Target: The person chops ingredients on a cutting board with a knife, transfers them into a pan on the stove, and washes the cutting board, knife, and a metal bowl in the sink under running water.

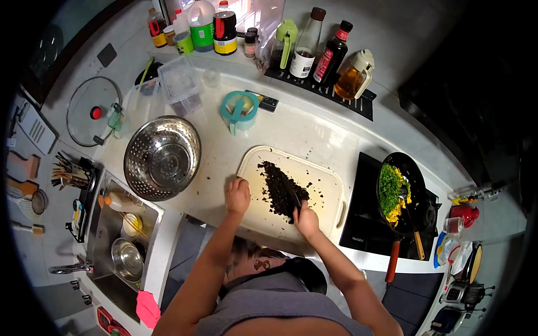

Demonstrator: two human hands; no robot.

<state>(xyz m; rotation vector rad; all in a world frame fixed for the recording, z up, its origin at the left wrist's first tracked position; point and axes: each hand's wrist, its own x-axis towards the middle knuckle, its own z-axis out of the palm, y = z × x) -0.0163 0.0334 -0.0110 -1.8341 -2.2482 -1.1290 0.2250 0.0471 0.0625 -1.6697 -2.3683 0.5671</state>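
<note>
A cream cutting board point(258, 209) lies on the counter in front of me, with a heap of finely chopped dark food point(273, 182) across its middle and loose bits around it. My right hand point(306, 220) is closed round the handle of a kitchen knife point(291, 192). Its dark blade rests in the heap, pointing away from me, and is hard to tell from the food. At the board's left edge, my left hand point(238, 196) has its fingers curled over the rim, holding it.
Left of the board stands a steel colander point(162, 158), with the sink point(154, 224) below it. A teal-lidded jug point(239, 107) is behind the board. On the right, a wok point(417, 193) with chopped greens and yellow pieces sits on the stove point(358, 218), its handle jutting towards me.
</note>
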